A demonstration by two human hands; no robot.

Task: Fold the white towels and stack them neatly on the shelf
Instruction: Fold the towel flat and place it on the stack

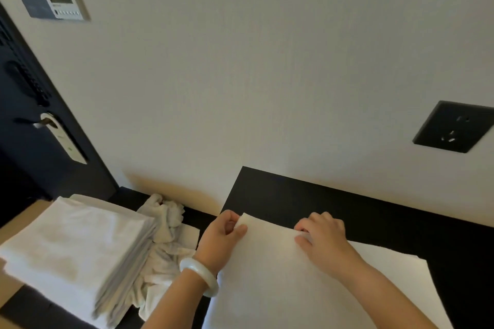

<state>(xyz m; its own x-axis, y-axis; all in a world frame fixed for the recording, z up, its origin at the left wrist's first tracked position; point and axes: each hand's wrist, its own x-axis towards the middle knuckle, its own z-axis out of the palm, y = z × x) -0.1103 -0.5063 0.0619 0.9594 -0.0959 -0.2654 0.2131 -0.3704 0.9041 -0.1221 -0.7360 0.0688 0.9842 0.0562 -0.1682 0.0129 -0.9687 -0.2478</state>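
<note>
Two bare hands work a white towel (272, 275) spread on a dark shelf (401, 222); left hand (223, 238) and right hand (324, 239) each pinch its far edge; align corners squarely before creasing; a folded stack (74, 246) sits left.

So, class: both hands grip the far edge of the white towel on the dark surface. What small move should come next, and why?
Probably draw that far edge back toward the body to make a fold: the left hand and right hand each pinch it, and the towel lies flat on the dark surface.
</note>
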